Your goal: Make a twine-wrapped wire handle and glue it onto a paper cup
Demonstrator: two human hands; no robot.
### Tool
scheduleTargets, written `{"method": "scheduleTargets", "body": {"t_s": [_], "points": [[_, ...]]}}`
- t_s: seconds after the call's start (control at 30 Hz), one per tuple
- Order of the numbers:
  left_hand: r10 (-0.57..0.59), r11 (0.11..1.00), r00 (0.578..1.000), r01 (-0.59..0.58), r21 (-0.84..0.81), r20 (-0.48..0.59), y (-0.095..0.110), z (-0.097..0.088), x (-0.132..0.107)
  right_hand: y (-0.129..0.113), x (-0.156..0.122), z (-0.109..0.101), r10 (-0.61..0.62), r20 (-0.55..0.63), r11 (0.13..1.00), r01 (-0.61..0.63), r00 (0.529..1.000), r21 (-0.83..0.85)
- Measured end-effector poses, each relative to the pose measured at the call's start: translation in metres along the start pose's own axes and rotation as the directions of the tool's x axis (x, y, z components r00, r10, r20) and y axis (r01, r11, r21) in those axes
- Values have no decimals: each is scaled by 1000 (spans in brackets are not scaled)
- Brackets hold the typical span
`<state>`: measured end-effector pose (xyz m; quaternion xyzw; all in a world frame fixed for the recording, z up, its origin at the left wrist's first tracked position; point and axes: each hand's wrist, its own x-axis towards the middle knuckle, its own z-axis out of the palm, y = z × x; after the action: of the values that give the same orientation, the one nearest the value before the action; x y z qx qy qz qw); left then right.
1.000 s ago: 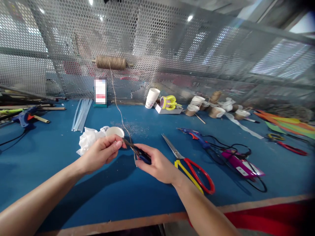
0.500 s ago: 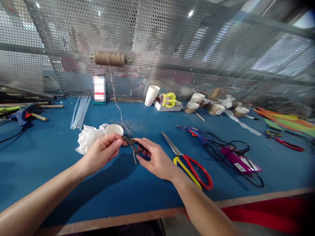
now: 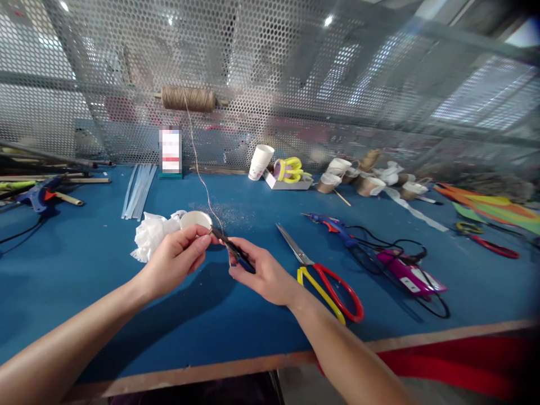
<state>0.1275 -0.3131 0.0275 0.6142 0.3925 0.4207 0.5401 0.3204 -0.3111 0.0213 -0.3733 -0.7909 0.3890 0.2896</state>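
My right hand (image 3: 264, 273) is wrapped round a pair of pliers (image 3: 241, 256) with dark blue handles, the jaws pointing left toward my left fingers. My left hand (image 3: 179, 259) is closed in a pinch at the jaw tips; whatever lies between thumb and finger is too small to make out. A thin twine (image 3: 205, 188) runs down from a spool (image 3: 188, 99) on the mesh and passes by the pliers, its end near my right fingers. Just behind my left hand are a white paper cup (image 3: 196, 218) and a crumpled white bundle (image 3: 152, 233).
Right of my hands lie large scissors (image 3: 314, 264), a blue hot-glue gun (image 3: 333, 228) and a purple power strip (image 3: 411, 273) with cables. Clear glue sticks (image 3: 139, 191) lie at the back left. A tilted cup (image 3: 261, 162) stands by a white box (image 3: 291, 184) near the perforated screen.
The pliers' handles have come closer together in my right hand, and the tool has turned slightly. My left hand stays in almost the same place.
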Motion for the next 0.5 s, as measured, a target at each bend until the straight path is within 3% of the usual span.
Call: {"method": "scheduleTargets", "body": {"t_s": [0.13,0.23,0.4,0.5], "points": [[-96,957,978,142,-252,185,2,-6,1,2,-1,-7,-75,-4,984,74,997,-163],[-110,909,946,220,-354,304,0,-10,1,3,-1,-10,-123,15,961,123,992,-247],[-123,799,864,378,-468,488,-1,-14,1,3,-1,-11,-142,50,954,151,989,-258],[-120,759,845,417,-500,522,-1,-14,0,3,-2,-10,-149,28,958,152,988,-243]]}}
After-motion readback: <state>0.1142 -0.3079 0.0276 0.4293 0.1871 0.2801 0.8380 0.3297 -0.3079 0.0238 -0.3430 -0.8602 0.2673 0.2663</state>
